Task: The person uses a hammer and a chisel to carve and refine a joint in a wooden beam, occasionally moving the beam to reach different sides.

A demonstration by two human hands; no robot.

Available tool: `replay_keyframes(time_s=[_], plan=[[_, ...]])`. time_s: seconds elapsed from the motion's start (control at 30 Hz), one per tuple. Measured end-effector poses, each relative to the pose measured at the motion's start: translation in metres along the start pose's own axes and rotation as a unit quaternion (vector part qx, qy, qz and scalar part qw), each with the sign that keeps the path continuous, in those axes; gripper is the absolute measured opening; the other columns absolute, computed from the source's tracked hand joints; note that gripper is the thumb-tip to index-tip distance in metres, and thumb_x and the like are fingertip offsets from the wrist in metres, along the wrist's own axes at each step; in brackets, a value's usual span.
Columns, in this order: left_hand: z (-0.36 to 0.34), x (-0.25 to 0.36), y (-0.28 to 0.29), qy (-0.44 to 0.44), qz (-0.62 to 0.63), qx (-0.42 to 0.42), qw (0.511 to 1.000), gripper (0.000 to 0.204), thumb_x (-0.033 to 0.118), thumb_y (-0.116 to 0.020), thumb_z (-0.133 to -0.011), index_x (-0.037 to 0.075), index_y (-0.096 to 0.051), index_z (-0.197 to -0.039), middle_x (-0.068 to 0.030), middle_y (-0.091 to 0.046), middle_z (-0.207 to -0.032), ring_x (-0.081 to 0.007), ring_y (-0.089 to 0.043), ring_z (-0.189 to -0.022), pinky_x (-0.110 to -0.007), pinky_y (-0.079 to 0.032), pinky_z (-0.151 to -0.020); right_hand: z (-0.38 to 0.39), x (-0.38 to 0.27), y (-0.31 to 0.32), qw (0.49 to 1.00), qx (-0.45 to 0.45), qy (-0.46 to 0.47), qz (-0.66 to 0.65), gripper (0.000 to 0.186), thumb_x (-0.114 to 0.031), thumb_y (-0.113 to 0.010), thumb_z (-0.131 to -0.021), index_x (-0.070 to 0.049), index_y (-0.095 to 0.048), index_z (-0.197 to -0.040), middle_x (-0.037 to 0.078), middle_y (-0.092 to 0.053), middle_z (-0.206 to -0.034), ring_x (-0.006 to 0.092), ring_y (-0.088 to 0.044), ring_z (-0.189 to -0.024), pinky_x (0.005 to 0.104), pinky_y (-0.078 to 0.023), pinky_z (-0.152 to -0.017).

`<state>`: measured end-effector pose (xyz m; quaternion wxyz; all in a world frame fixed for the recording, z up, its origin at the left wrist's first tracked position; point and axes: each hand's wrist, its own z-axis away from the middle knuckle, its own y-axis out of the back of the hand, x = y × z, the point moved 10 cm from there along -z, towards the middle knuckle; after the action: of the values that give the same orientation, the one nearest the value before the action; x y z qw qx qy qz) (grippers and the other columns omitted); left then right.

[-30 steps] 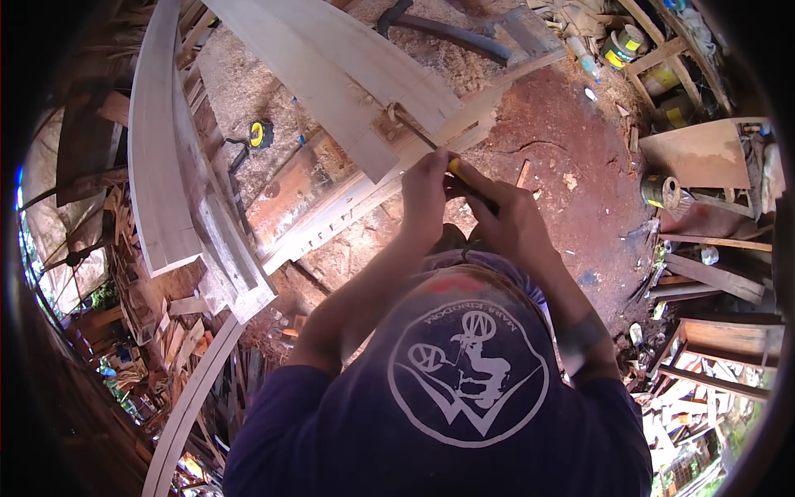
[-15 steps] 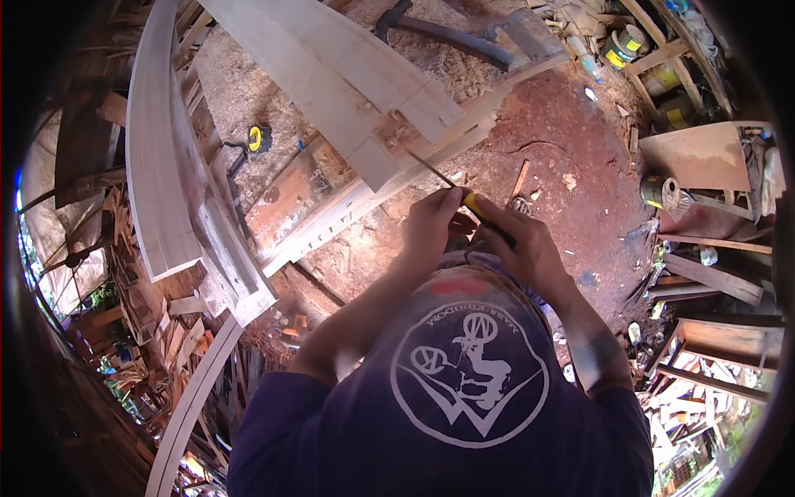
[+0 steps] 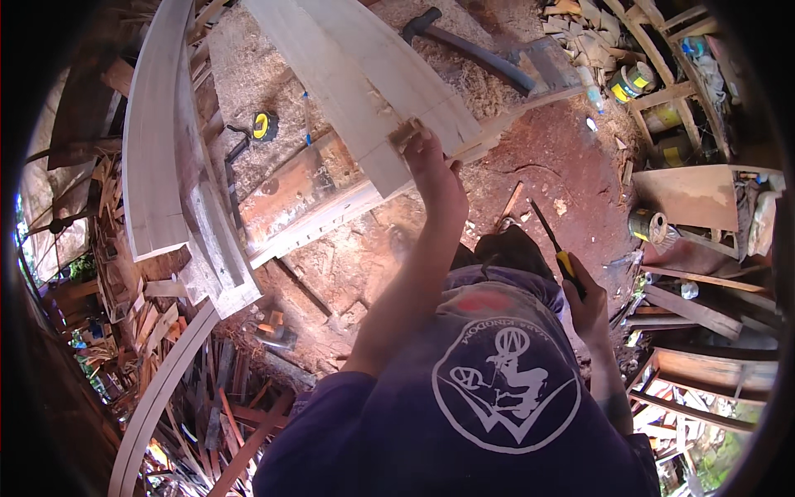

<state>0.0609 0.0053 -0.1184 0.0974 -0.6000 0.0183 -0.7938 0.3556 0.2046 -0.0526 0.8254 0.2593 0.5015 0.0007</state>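
Note:
My left hand (image 3: 436,170) reaches over the end of a pale wooden board (image 3: 377,157). Its fingertips touch the notch (image 3: 404,135) cut between the board's two prongs; the thumb stands apart from the fingers, which hold nothing that I can see. Low on the right, my right hand (image 3: 586,300) is closed round the yellow and black handle of a chisel (image 3: 546,225). The long dark blade points up and away from me, apart from the wood. The board lies on a low bench (image 3: 310,217) strewn with shavings.
A hammer (image 3: 472,51) rests at the bench's far side. A tape measure (image 3: 263,127) sits left of the board. Curved planks (image 3: 156,166) stand at the left. Tins (image 3: 648,224), scrap timber (image 3: 691,311) and wooden frames crowd the right.
My right hand has drawn the chisel back from the notch, down to the right. My left hand has left the chisel and moved up to the notch. The view has shifted slightly.

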Motion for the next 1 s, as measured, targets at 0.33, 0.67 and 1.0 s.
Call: replay_keyframes(time_s=[0.33,0.67,1.0], plan=[[0.013,-0.072,0.001,0.136,0.225,-0.060,0.963,0.043,0.006,-0.068,-0.093,0.006,-0.053,-0.134,-0.0089,-0.059,-0.120,-0.0237,-0.060,-0.109,-0.038,-0.053,-0.091,-0.035,0.000,0.018,0.991,-0.106,-0.077,-0.039,0.050,-0.010,-0.069,-0.093,0.000,-0.054,-0.139,0.014,-0.072,-0.103,0.0137,-0.062,-0.089,0.0306,-0.052,-0.083],[0.127,-0.025,0.047,0.189,-0.014,-0.247,0.950,0.046,0.024,-0.047,-0.109,-0.002,-0.048,-0.147,-0.0162,-0.062,-0.133,-0.0240,-0.064,-0.116,-0.038,-0.056,-0.096,-0.060,-0.068,-0.069,0.979,-0.151,0.032,-0.136,0.031,-0.013,-0.059,-0.099,0.002,-0.062,-0.127,0.017,-0.068,-0.092,0.0177,-0.065,-0.084,0.0349,-0.052,-0.080],[0.110,0.036,0.018,-0.046,-0.323,-0.325,0.887,0.041,0.031,-0.052,-0.109,-0.002,-0.053,-0.133,-0.0151,-0.067,-0.117,-0.0255,-0.069,-0.105,-0.040,-0.059,-0.091,-0.048,-0.106,-0.100,0.966,-0.184,0.066,-0.168,0.051,-0.011,-0.058,-0.099,-0.006,-0.047,-0.149,0.020,-0.073,-0.106,0.0274,-0.072,-0.094,0.0377,-0.054,-0.084]])
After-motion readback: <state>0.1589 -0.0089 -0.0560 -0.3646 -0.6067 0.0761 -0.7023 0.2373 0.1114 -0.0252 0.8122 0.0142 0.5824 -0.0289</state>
